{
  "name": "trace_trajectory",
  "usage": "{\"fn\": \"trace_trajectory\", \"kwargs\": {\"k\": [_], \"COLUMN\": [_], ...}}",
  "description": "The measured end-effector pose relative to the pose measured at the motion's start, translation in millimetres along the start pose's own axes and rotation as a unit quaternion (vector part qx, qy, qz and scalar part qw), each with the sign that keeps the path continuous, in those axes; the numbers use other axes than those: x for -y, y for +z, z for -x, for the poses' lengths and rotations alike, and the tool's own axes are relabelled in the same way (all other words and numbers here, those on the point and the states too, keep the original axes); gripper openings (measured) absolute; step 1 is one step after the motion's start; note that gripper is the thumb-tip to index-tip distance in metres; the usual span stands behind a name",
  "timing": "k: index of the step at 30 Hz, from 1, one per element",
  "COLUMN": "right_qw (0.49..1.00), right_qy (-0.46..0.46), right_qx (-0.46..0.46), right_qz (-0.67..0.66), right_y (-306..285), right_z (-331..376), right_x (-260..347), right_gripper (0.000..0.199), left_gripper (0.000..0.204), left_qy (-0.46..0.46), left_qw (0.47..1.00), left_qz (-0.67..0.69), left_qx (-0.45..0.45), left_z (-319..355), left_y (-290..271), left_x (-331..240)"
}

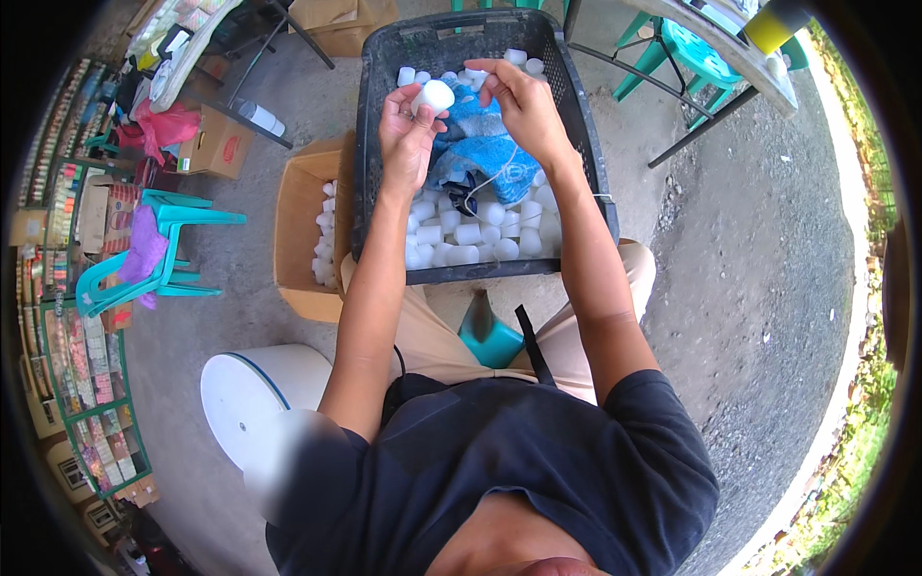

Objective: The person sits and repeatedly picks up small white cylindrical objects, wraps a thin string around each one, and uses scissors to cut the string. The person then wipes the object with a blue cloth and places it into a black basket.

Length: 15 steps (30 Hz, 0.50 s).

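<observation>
My left hand (407,136) grips a short white cylinder (436,96) with a rounded edge, between thumb and fingers, over the black plastic crate (485,274). Close on its right is my right hand (521,106), its fingers curled together in a pinch; what they hold, if anything, is too small to make out. Under both hands a blue cloth (490,163) lies on several more white cylinders (468,233) in the crate. A thin pale cord (493,179) runs across the cloth, beside a small dark blue item (462,196) whose kind I cannot tell.
Left of the crate stands an open cardboard box (300,221) with more white cylinders. A white round container (252,403) and a teal plastic chair (178,240) with a purple cloth (144,248) are farther left. Table legs (706,125) rise at the upper right.
</observation>
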State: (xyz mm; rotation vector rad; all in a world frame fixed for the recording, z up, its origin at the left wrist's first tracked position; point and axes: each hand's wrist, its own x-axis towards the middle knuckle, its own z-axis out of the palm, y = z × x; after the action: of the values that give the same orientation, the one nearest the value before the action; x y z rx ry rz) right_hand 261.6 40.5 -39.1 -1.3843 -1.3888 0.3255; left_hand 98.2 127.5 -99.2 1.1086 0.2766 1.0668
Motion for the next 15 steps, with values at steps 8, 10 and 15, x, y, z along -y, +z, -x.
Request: {"fn": "trace_trajectory", "kwargs": {"k": [8, 10, 15], "right_qw": [0.997, 1.0, 0.994], "right_qy": [-0.047, 0.005, -0.082], "right_qx": [-0.058, -0.03, -0.068], "right_qz": [-0.03, 0.004, 0.002], "right_y": [21, 20, 26], "right_z": [4, 6, 4], "right_x": [-1, 4, -7], "right_gripper": [0.009, 0.01, 0.008], "left_gripper": [0.034, 0.035, 0.038], "left_qy": [-0.041, -0.052, -0.077], "left_qw": [0.994, 0.992, 0.984], "left_qz": [0.093, 0.107, 0.154], "left_qx": [0.028, 0.031, 0.041], "left_z": [-3, -1, -3], "left_y": [1, 0, -2], "left_x": [0, -2, -2]}}
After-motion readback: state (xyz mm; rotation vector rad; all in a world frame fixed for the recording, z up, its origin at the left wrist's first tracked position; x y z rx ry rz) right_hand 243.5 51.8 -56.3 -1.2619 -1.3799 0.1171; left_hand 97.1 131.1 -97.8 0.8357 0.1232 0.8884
